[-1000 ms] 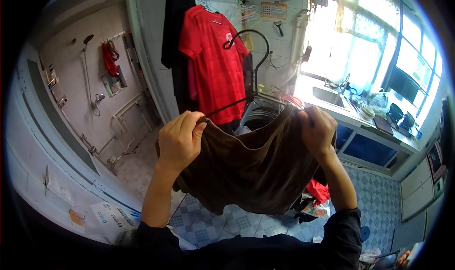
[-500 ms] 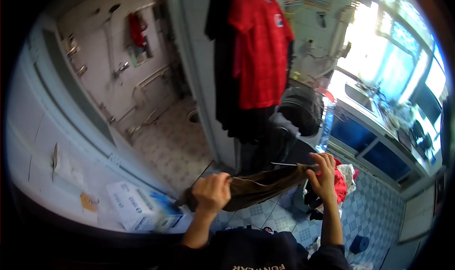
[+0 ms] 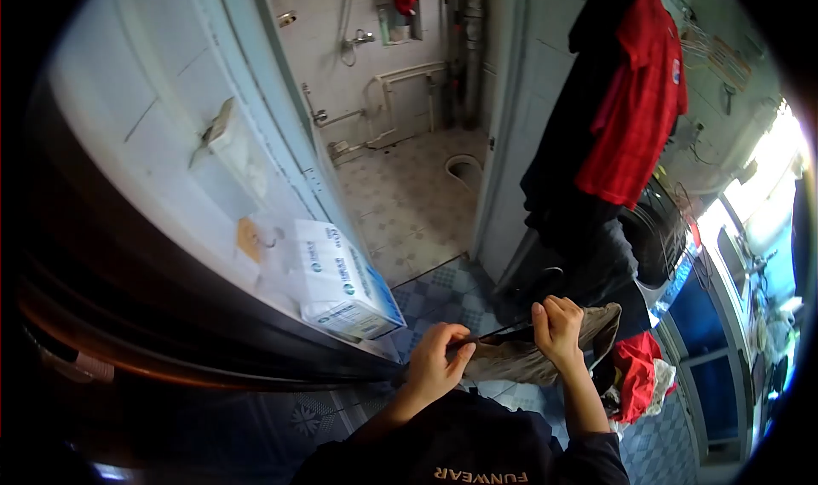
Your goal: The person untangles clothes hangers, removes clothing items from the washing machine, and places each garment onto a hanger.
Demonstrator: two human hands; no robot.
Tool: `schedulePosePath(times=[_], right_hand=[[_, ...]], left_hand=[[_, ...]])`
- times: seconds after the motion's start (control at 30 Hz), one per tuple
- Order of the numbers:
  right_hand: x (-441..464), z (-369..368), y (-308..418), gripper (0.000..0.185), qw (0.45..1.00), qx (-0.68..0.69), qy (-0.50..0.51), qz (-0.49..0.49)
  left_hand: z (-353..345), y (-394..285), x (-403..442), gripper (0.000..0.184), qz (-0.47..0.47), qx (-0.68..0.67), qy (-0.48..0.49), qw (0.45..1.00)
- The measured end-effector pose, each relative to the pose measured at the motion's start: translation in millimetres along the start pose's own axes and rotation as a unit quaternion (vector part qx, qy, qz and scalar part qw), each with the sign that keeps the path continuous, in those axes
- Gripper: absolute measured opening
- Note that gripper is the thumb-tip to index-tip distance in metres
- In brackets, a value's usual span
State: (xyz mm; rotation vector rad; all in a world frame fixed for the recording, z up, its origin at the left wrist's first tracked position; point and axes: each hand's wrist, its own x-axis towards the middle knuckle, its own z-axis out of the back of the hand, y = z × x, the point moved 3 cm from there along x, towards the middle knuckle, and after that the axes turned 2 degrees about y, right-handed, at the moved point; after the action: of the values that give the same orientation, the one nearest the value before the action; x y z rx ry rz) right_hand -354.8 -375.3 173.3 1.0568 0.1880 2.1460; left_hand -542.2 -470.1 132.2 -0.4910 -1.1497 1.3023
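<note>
A brown-olive garment [image 3: 511, 361] hangs in loose folds between my hands, in front of my dark shirt. My left hand [image 3: 439, 367] is curled at its left end, thumb and fingers pinching the edge. My right hand [image 3: 558, 333] is closed in a fist on the upper edge, and part of the cloth spreads out beyond it to the right. A thin dark strip runs along the top between the hands; whether it is a hanger or the cloth's edge I cannot tell.
A white and blue box [image 3: 341, 276] sits on a ledge at left. Dark clothes and a red shirt [image 3: 635, 102] hang at right, above an open-topped washing machine [image 3: 652, 238]. A red cloth [image 3: 637, 378] lies in a laundry pile below. The bathroom doorway opens ahead.
My view has turned left, so the hanging clothes and washing machine sit farther right. My hands have come closer together, and the garment, stretched between them before, now bunches and folds.
</note>
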Motion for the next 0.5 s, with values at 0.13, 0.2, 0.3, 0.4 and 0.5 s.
schedulePosePath(times=[0.13, 0.2, 0.3, 0.4, 0.5], right_hand=[[-3, -8, 1, 0.031, 0.999, 0.033, 0.000, 0.008], [-1, -12, 6, 0.032, 0.997, 0.060, 0.012, 0.035], [10, -15, 17, 0.033, 0.995, 0.081, 0.019, 0.060], [35, -24, 30, 0.029, 0.983, 0.130, 0.063, 0.114], [83, -46, 55, 0.035, 0.954, 0.200, 0.107, 0.198]], left_hand=[[68, -23, -2, 0.025, -0.102, 0.129, -0.235, 0.958], [86, -23, -11, 0.028, -0.126, 0.181, -0.352, 0.910], [93, -26, -1, 0.034, -0.134, 0.208, -0.379, 0.892], [88, -20, 6, 0.039, -0.117, 0.230, -0.341, 0.904], [85, -20, -3, 0.045, -0.143, 0.203, -0.334, 0.909]])
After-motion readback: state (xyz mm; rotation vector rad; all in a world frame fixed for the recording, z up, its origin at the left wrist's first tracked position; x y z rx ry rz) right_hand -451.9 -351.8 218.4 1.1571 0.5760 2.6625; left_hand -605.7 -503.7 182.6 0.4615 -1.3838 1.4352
